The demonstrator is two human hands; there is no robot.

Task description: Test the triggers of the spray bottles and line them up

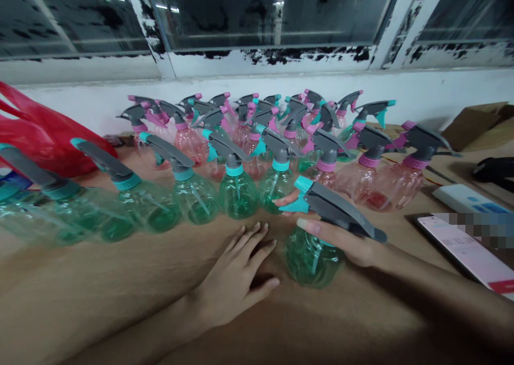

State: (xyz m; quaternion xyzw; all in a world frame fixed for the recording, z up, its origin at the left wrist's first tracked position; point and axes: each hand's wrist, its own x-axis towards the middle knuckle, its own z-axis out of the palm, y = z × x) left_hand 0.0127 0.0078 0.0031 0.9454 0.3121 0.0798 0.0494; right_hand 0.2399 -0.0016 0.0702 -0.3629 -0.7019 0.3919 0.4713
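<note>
My right hand (341, 239) is wrapped round the neck of a green spray bottle (311, 258) with a grey and teal trigger head (333, 207); the bottle stands on the brown table (120, 290) in front of me. My left hand (236, 274) lies flat on the table just left of that bottle, fingers spread and holding nothing. Beyond both hands stands a row of several green spray bottles (236, 191), and behind and to the right of them several pink spray bottles (385, 177).
A red plastic bag (36, 135) lies at the far left. At the right lie a phone (469, 252), a white flat device (466, 199), a black object (493, 169) and cardboard (477, 124). A white wall with windows runs behind the bottles.
</note>
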